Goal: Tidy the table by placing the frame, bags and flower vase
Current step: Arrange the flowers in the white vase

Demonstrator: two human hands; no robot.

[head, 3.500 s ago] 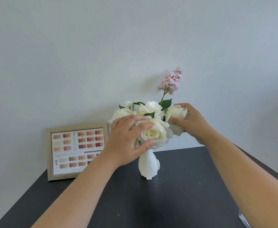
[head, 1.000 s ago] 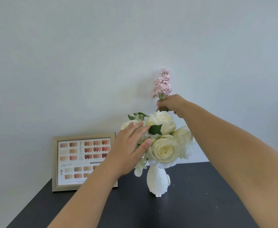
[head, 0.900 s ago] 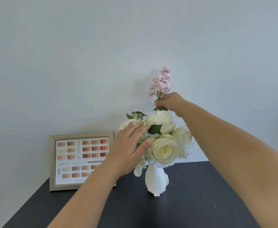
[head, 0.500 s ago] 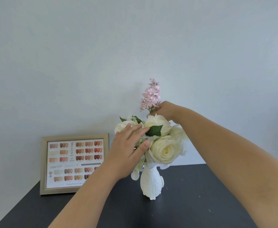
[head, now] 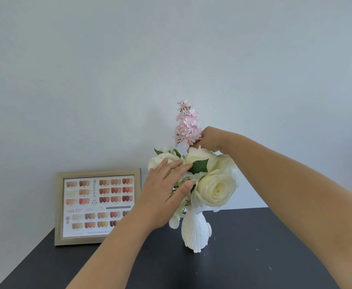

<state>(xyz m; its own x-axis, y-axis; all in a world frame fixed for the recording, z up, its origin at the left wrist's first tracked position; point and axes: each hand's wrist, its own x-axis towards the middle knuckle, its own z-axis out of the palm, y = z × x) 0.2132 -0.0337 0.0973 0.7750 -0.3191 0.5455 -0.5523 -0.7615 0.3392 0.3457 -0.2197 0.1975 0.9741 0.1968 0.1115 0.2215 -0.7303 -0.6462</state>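
A white flower vase (head: 195,231) stands upright on the dark table (head: 233,257), holding white roses (head: 216,187) and a tall pink flower sprig (head: 186,124). My right hand (head: 211,138) pinches the pink sprig just below its blooms, above the roses. My left hand (head: 164,188) lies flat against the left side of the roses, fingers spread. A gold-coloured frame (head: 96,206) with a nail colour chart leans on the wall to the left of the vase. No bags are in view.
A plain grey wall (head: 170,59) rises right behind the table. The table's left edge runs diagonally at the lower left, below the frame.
My right hand has drawn the pink sprig lower and to the left, closer to the roses. My left hand has stayed on the roses. The vase has not moved.
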